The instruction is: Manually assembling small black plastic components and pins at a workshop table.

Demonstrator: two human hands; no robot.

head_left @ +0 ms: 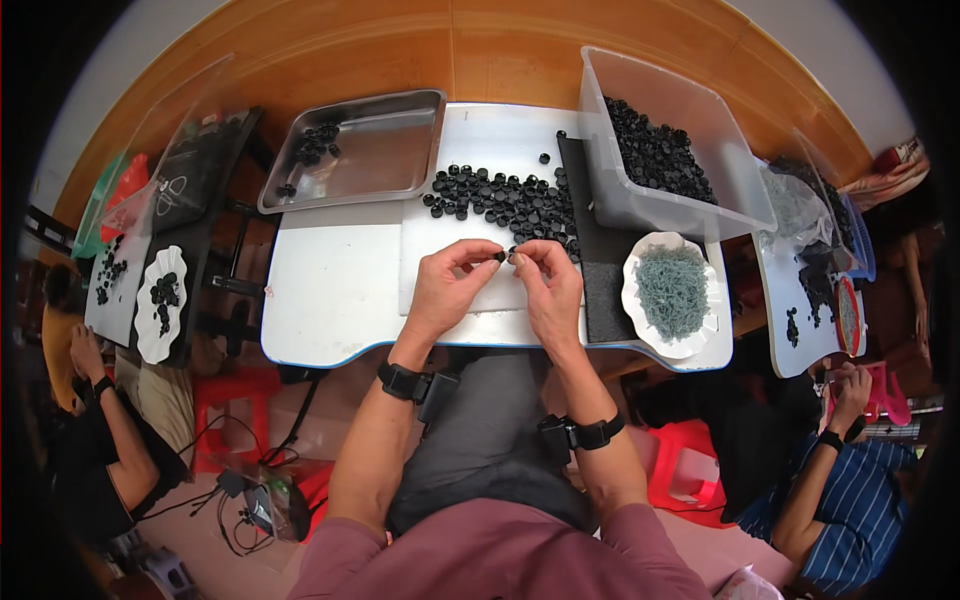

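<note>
Both my hands meet above the front middle of the white table (330, 290). My left hand (448, 285) is closed, pinching a small round black cap (500, 256) between thumb and fingertips. Right beside it, my right hand (552, 290) is also closed in a pinch at the cap's edge; whatever tiny piece it holds is too small to name. Just beyond my fingers spreads a loose pile of black caps (505, 200). To the right of my right hand, a white scalloped dish (713, 322) holds a heap of thin grey-green pieces (672, 290).
A metal tray (375, 165) with a few black caps stands at the back left. At the back right is a clear plastic bin (640, 205) full of black caps, next to a dark mat (605, 290). Co-workers sit at tables on both sides; red stools (235, 400) stand below.
</note>
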